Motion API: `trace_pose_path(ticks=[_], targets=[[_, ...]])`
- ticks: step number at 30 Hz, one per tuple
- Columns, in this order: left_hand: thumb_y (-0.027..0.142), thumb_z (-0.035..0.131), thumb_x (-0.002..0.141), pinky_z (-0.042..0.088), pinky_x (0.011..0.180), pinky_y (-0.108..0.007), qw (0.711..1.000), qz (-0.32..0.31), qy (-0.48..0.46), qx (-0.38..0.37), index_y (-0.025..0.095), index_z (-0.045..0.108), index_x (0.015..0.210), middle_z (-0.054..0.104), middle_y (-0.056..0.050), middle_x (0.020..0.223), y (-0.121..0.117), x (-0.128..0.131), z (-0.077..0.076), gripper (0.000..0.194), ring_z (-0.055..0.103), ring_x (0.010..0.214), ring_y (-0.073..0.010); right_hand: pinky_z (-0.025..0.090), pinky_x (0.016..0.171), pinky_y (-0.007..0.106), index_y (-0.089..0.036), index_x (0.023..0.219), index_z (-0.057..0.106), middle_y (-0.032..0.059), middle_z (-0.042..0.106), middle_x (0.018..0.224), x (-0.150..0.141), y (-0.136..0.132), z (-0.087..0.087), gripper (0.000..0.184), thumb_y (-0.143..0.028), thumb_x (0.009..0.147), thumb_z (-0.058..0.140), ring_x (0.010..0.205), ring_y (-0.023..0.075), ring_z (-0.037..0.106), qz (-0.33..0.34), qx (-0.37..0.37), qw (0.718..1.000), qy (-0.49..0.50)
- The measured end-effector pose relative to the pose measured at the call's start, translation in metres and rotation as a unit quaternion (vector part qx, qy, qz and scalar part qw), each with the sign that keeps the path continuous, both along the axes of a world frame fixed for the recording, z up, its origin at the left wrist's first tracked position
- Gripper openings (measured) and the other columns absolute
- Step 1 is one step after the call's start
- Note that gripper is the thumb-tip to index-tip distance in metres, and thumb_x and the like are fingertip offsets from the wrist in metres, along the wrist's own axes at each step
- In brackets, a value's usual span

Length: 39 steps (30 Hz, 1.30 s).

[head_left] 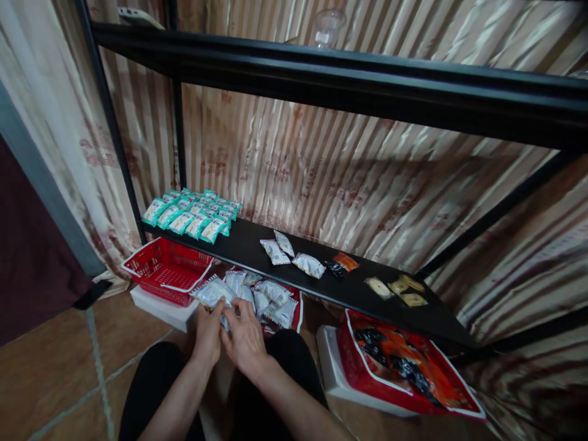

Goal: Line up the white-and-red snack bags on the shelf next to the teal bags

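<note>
My left hand (208, 335) grips a silver-white snack packet (212, 290) at its near edge, fingers bent. Close beside it, my right hand (244, 338) is closed on silver packets at the same spot; how many lie between the hands is partly hidden. Just beyond and to the right, more silver packets (275, 294) fill a red basket (300, 311) with a white rim, largely covered by the packets and my knees. On the low black shelf (245, 248) above it lie a few loose silver packets (309, 265).
Green-and-white packets (184, 220) stand in rows at the shelf's left end. An orange packet (345, 262) and several yellowish packets (413, 299) lie further right. A red basket (168, 260) sits lower left; another red basket (386, 383) with orange-and-black packets is lower right. An upper shelf (321, 58) overhangs.
</note>
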State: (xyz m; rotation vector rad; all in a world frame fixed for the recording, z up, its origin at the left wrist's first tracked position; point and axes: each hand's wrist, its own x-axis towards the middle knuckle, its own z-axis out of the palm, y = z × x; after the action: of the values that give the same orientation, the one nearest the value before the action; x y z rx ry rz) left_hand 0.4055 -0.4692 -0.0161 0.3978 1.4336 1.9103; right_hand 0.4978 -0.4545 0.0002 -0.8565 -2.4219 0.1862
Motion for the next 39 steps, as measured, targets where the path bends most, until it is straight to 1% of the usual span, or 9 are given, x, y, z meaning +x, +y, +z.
trace_pose_path(ticks=[6, 10, 14, 17, 24, 26, 32, 36, 39], targets=[[0.017, 0.062, 0.066, 0.049, 0.074, -0.030, 0.998, -0.008, -0.052, -0.031, 0.017, 0.050, 0.097, 0.065, -0.003, 0.086, 0.018, 0.039, -0.016, 0.033, 0.064, 0.078, -0.0168, 0.049, 0.085, 0.036, -0.023, 0.111, 0.056, 0.0093, 0.051, 0.109, 0.046, 0.006, -0.015, 0.040, -0.017, 0.071, 0.059, 0.101, 0.0234, 0.051, -0.014, -0.012, 1.000, 0.013], [0.015, 0.059, 0.067, 0.048, 0.076, -0.029, 0.995, -0.064, -0.051, -0.053, 0.017, 0.049, 0.104, 0.065, -0.006, 0.091, 0.037, 0.065, -0.022, 0.038, 0.063, 0.082, -0.0171, 0.049, 0.085, 0.033, -0.023, 0.108, 0.059, 0.0088, 0.053, 0.109, 0.076, 0.015, -0.022, 0.039, -0.014, 0.070, 0.058, 0.101, 0.0222, 0.053, -0.041, -0.049, 0.996, 0.056], [0.014, 0.057, 0.068, 0.046, 0.077, -0.026, 0.991, -0.110, -0.034, -0.069, 0.019, 0.046, 0.112, 0.063, -0.006, 0.096, 0.050, 0.088, -0.020, 0.046, 0.061, 0.087, -0.0169, 0.049, 0.082, 0.030, -0.022, 0.097, 0.063, 0.0073, 0.059, 0.100, 0.102, 0.027, -0.020, 0.020, -0.022, 0.079, 0.053, 0.094, 0.0190, 0.058, -0.088, -0.127, 0.982, 0.106], [0.012, 0.054, 0.065, 0.047, 0.070, -0.025, 0.986, -0.150, -0.030, -0.068, 0.020, 0.045, 0.113, 0.063, -0.005, 0.093, 0.057, 0.095, -0.012, 0.049, 0.061, 0.082, -0.0171, 0.049, 0.078, 0.029, -0.020, 0.099, 0.061, 0.0068, 0.063, 0.093, 0.115, 0.038, -0.019, 0.023, -0.028, 0.086, 0.044, 0.086, 0.0179, 0.061, -0.130, -0.175, 0.964, 0.155], [0.014, 0.049, 0.059, 0.047, 0.064, -0.026, 0.961, -0.268, 0.000, -0.069, 0.017, 0.052, 0.096, 0.063, -0.002, 0.079, 0.071, 0.077, 0.008, 0.037, 0.060, 0.071, -0.0170, 0.048, 0.076, 0.033, -0.015, 0.105, 0.061, 0.0101, 0.065, 0.097, 0.114, 0.072, -0.033, 0.042, -0.046, 0.079, 0.050, 0.085, 0.0220, 0.061, -0.249, -0.231, 0.896, 0.286], [0.015, 0.049, 0.058, 0.047, 0.064, -0.026, 0.951, -0.304, 0.007, -0.061, 0.017, 0.053, 0.095, 0.063, -0.001, 0.077, 0.075, 0.068, 0.010, 0.037, 0.061, 0.071, -0.0171, 0.049, 0.074, 0.032, -0.016, 0.104, 0.062, 0.0083, 0.067, 0.094, 0.108, 0.080, -0.037, 0.046, -0.050, 0.075, 0.054, 0.085, 0.0218, 0.061, -0.240, -0.302, 0.859, 0.337], [0.016, 0.053, 0.058, 0.048, 0.069, -0.028, 0.935, -0.347, -0.002, -0.070, 0.018, 0.054, 0.100, 0.065, -0.002, 0.085, 0.082, 0.037, 0.003, 0.042, 0.062, 0.077, -0.0174, 0.049, 0.068, 0.031, -0.018, 0.091, 0.067, 0.0035, 0.070, 0.078, 0.079, 0.093, -0.052, 0.044, -0.056, 0.069, 0.060, 0.073, 0.0205, 0.063, -0.115, -0.473, 0.760, 0.431], [0.020, 0.055, 0.063, 0.049, 0.072, -0.031, 0.927, -0.368, -0.007, -0.073, 0.018, 0.053, 0.106, 0.066, -0.004, 0.090, 0.084, 0.019, 0.001, 0.043, 0.064, 0.080, -0.0199, 0.049, 0.063, 0.031, -0.018, 0.086, 0.066, 0.0027, 0.069, 0.072, 0.057, 0.098, -0.063, 0.046, -0.056, 0.061, 0.067, 0.064, 0.0192, 0.062, -0.125, -0.498, 0.711, 0.480], [0.027, 0.057, 0.069, 0.049, 0.078, -0.031, 0.937, -0.346, 0.020, -0.053, 0.018, 0.053, 0.110, 0.066, -0.006, 0.099, 0.088, 0.014, 0.008, 0.042, 0.063, 0.089, -0.0217, 0.050, 0.065, 0.031, -0.017, 0.087, 0.065, 0.0030, 0.069, 0.074, 0.047, 0.099, -0.065, 0.047, -0.055, 0.058, 0.070, 0.065, 0.0192, 0.062, -0.143, -0.481, 0.702, 0.505]])
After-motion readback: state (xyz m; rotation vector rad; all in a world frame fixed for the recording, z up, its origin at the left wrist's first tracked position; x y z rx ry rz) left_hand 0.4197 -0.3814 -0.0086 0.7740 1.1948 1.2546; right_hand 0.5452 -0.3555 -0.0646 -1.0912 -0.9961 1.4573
